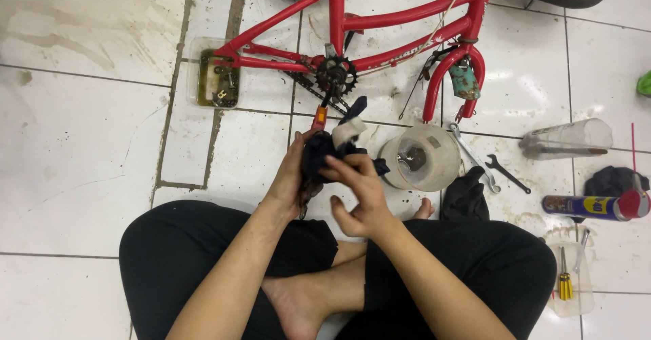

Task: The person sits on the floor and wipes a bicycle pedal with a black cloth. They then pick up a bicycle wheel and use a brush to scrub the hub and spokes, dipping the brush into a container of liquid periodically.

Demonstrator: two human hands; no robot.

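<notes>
Your left hand [288, 180] cups a dark, crumpled cloth rag [324, 151] from beneath, fingers curled shut around it. Your right hand [359, 194] presses on the same rag from the front, thumb and fingertips pinching its folds. Wrapped in the rag is a small whitish plastic part [349, 131], poking out at the top; just above it an orange bit of a pedal [319, 117] shows beside the rag. You hold the bundle in front of your crossed legs, over the white tiled floor [81, 177].

Just beyond your hands stands the red child's bicycle frame [400, 21], its black toothed chainring [336, 75] and chain close above the rag. To the right of the bundle lies a clear round plastic tub [424, 157] on its side, and beside that two metal spanners [485, 163]. Further right are a clear plastic jar [566, 138] lying down, a blue-and-yellow spray can with a red cap [593, 206], and a shallow clear tray holding yellow-handled screwdrivers [568, 282]. At the left, by the rear dropout, sits a clear container of dirty liquid with small metal parts [217, 79].
</notes>
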